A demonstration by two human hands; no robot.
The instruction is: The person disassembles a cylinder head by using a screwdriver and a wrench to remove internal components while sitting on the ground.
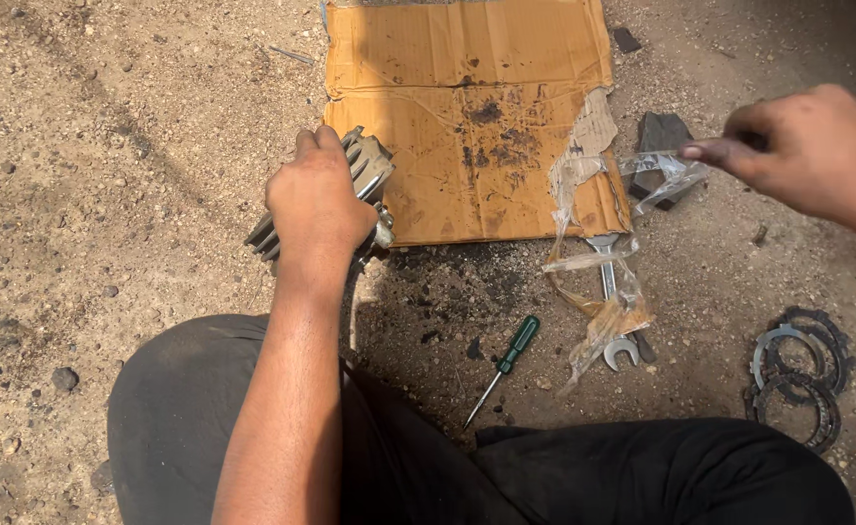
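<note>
- The left hand (319,199) is clamped over a finned grey metal engine part (365,175), fingers curled across its top, apparently pinning it to the sandy ground (107,146) at the lower-left corner of the cardboard sheet (467,117).
- The right hand (807,146) pinches one end of a strip of clear plastic wrap (661,175) between fingertip and thumb; the strip trails down and left, crumpled, over the cardboard's torn right edge.
- The wrap's lower end drapes over a double-ended spanner (611,292), which lies half under the cardboard's edge, probably set there for easy reach.
- A green-handled screwdriver (506,365) lies just in front of the person's dark-trousered knees (185,408), tip pointing back towards them.
- A stack of toothed metal rings (799,374) sits apart to the right; a dark stone (663,131) rests beyond the wrap.
- The oil-stained middle of the cardboard is bare, and open ground stretches to the left.
</note>
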